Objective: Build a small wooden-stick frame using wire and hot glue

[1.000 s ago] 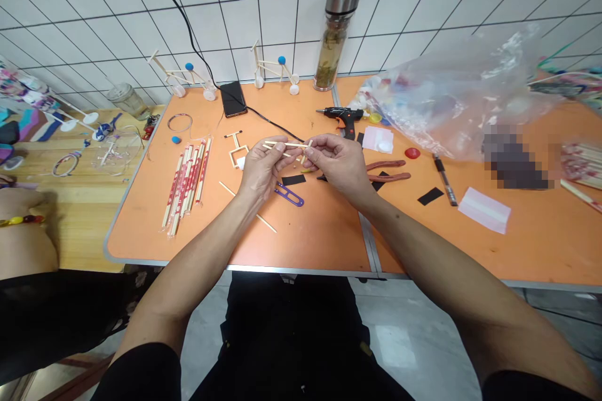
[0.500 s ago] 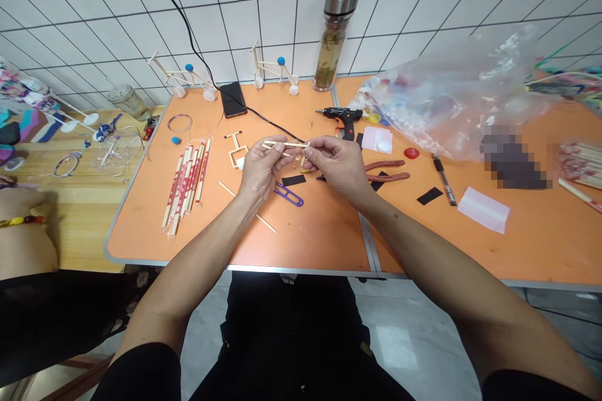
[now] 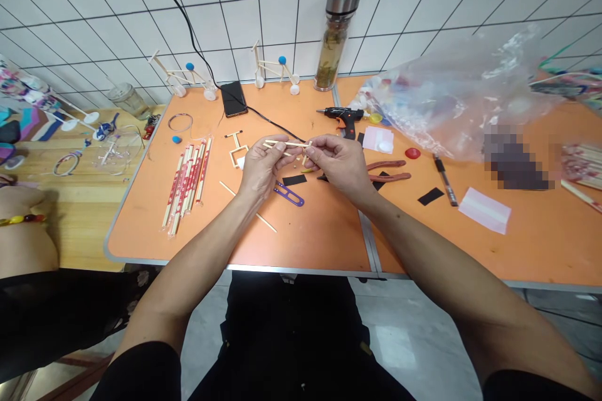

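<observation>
Thin wooden sticks (image 3: 291,144), joined into a small frame, are held between both hands above the orange table. My left hand (image 3: 264,163) is closed on their left end, thumb pressed against them. At the right end, the fingers of my right hand (image 3: 336,160) pinch a short stick where it meets the longer ones; the fingertips partly hide the joint. Beneath the hands lie a purple plastic tool (image 3: 289,194) and a black strip (image 3: 295,180). Pliers with reddish handles (image 3: 388,166) rest partly behind my right hand. A small stick frame (image 3: 236,150) lies just left of my left hand.
Wrapped chopsticks (image 3: 185,188) lie at left. Two stick tricycle models (image 3: 275,69) stand by the wall, near a phone (image 3: 234,99) and a tea bottle (image 3: 333,37). A glue gun (image 3: 343,119), a pen (image 3: 444,180) and a plastic bag (image 3: 451,94) are on the right. Another person's arm (image 3: 28,225) is at far left.
Almost nothing moves. Both hands keep their hold on the sticks in the same place, and the short stick at the right fingertips tilts slightly.
</observation>
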A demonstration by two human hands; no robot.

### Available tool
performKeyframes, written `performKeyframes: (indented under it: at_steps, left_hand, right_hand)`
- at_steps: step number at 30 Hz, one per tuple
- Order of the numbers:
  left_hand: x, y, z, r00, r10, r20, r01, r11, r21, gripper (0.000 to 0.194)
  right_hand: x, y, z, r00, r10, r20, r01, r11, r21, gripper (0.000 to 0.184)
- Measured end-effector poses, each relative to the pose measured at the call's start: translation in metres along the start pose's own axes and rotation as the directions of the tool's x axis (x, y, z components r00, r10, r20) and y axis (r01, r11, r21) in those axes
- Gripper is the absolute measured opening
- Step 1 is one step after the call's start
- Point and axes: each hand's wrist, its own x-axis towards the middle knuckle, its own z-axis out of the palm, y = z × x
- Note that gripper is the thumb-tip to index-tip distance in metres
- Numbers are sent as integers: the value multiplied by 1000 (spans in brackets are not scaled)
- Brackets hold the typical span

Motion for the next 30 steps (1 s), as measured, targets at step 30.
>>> performKeyframes:
  at_steps: [30]
  left_hand:
    - [-9, -3, 9, 980, -185, -67, 191, 978, 86, 26]
  right_hand:
    - [3, -1, -3, 994, -74, -75, 68, 995, -79, 21]
